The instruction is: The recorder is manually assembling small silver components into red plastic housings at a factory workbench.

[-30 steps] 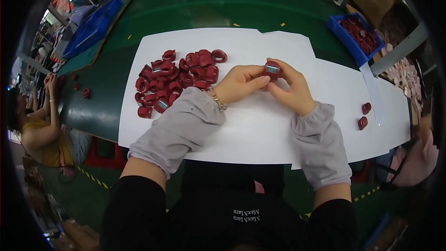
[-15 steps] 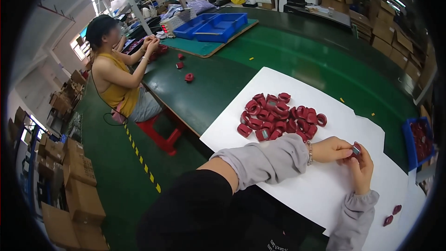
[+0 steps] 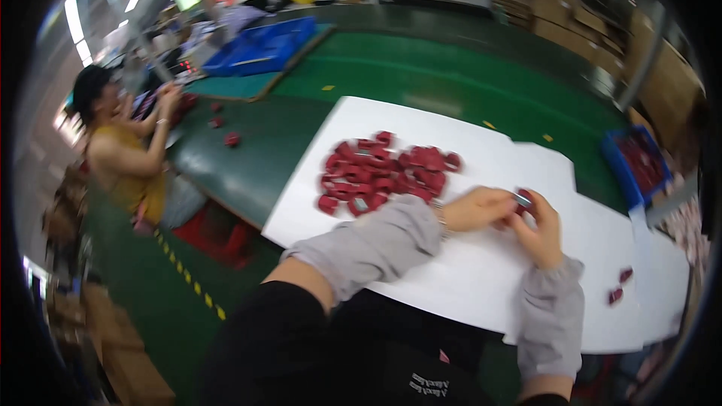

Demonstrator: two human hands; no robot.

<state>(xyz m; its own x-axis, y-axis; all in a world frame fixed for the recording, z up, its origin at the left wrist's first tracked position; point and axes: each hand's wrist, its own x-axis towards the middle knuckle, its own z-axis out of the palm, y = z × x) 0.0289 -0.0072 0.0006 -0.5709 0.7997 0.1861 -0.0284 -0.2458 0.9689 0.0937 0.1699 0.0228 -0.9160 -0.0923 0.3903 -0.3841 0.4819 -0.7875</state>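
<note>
Both hands (image 3: 511,218) pinching small red part (image 3: 522,198) (blurred), white sheet (image 3: 481,278)

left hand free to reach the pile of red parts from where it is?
Probably yes. The left hand lies on the white sheet right beside the pile of red parts, with nothing between them. But its fingers meet the right hand on one small red part, so that comes first.

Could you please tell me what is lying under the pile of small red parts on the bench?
The pile of red parts rests on a white sheet spread over the green bench. Whatever sits beneath the sheet is covered.
</note>
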